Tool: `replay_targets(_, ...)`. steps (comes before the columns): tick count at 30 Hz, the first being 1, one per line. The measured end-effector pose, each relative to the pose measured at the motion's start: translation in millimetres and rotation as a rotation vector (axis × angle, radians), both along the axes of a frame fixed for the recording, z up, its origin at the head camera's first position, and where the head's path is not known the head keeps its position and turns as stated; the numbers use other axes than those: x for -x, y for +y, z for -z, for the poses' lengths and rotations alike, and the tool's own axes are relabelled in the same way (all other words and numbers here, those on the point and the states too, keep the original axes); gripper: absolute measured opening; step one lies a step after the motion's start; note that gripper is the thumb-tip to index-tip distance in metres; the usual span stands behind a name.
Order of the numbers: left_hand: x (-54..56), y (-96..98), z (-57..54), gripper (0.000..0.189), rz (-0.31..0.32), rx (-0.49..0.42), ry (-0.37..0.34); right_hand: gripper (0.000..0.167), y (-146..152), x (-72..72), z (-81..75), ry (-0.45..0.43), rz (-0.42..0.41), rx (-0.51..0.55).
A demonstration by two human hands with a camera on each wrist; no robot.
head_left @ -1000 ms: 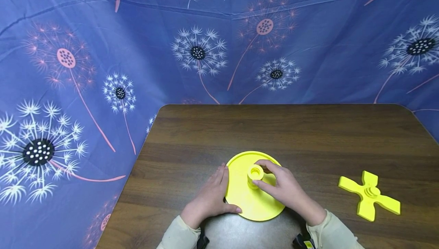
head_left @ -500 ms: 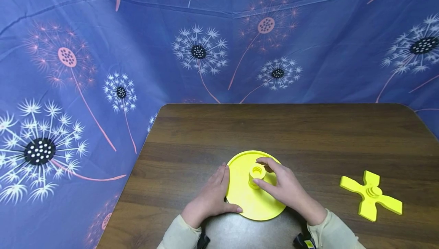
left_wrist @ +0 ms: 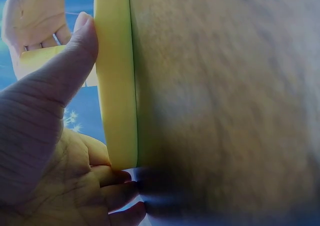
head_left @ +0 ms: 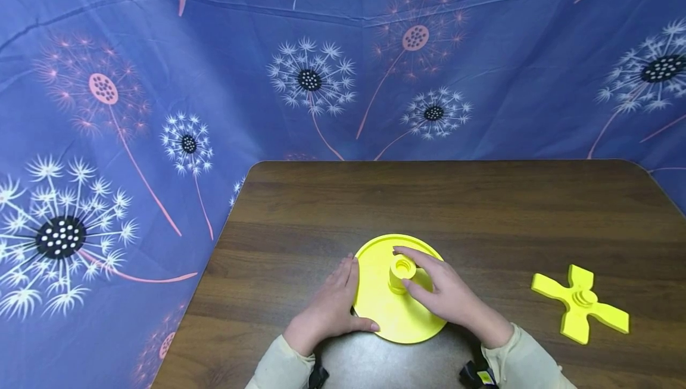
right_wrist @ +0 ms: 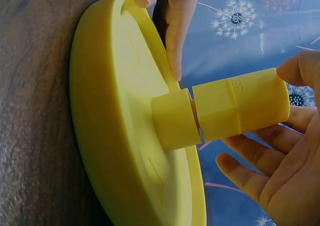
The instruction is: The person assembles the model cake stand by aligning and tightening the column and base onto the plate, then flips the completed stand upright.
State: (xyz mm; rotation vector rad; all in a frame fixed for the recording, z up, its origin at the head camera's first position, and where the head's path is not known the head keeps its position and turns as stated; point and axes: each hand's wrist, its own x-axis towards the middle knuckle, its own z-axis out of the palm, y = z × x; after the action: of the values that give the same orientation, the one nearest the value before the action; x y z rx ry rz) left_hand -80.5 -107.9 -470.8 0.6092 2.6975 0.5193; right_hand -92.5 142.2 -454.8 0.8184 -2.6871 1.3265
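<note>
A round yellow base (head_left: 375, 311) with a raised rim lies on the wooden table, a short post (right_wrist: 174, 120) rising from its middle. On that post sits a hollow yellow sleeve (right_wrist: 240, 106), its lower part faceted like a hex nut; a narrow gap shows between the two. My left hand (head_left: 329, 305) holds the base at its left side, thumb over the rim, fingers along the edge. My right hand (head_left: 447, 293) reaches round the sleeve from the right, its thumb and fingertips at the sleeve's upper end in the right wrist view.
A yellow four-armed cross piece (head_left: 583, 299) with a threaded stub at its centre lies to the right on the brown table (head_left: 439, 198). Behind hangs a blue dandelion-print cloth (head_left: 236, 67).
My right hand has turned slightly at the sleeve: the index finger has shifted left over its far side and the thumb a little right. My left hand and the base stay put.
</note>
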Motion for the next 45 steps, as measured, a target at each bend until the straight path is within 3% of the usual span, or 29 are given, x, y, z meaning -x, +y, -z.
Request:
replay_targets(8, -0.3, 0.3, -2.0, 0.126, 0.007, -0.001, 0.012, 0.047, 2.3, 1.7, 1.4, 0.008, -0.006, 0.005)
replay_targets(21, -0.1, 0.3, -1.0, 0.125, 0.014, 0.002, 0.035, 0.043, -0.2, 1.1, 2.8, 0.003, 0.055, 0.026)
replay_targets(29, -0.6, 0.6, -1.0, 0.126, 0.007, 0.016, 0.025, 0.044, -2.1, 0.6, 4.2, 0.004, 0.07, 0.069)
replay_targets(34, -0.5, 0.7, -0.3, 0.126, 0.012, 0.021, 0.028, 0.051, -1.4, 0.2, 4.2, 0.026, 0.09, 0.028)
replay_targets(38, -0.8, 0.6, -0.6, 0.126, 0.013, 0.024, 0.03, 0.058, -1.5, 0.2, 3.7, 0.026, 0.081, 0.011)
replay_targets(45, -1.0, 0.9, -1.5, 0.125, 0.01, 0.012, 0.024, 0.056, -0.7, -0.3, 1.1, 0.002, 0.023, 0.032)
